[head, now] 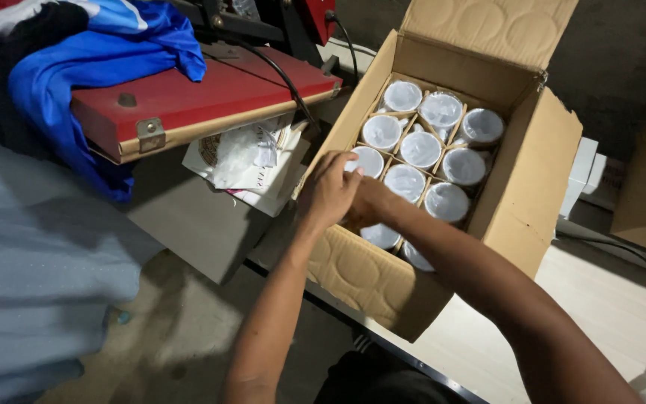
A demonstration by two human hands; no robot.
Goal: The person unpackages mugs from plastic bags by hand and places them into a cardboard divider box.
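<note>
Hands: left hand (328,191), right hand (368,203) together in cardboard box (517,187), grip unclear; eleven white mugs (420,148) visible

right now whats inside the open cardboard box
The cardboard box holds white mugs standing upright in cardboard dividers. The left hand and right hand cover one near compartment, so its contents are hidden.

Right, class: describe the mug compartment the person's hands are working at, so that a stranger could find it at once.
Start at the open cardboard box, whose divider grid holds white mugs. Go to its near left corner, by the wall closest to the red press. Both hands, the left hand and right hand, meet over that compartment, hiding it; the neighbouring mugs stand uncovered.
</note>
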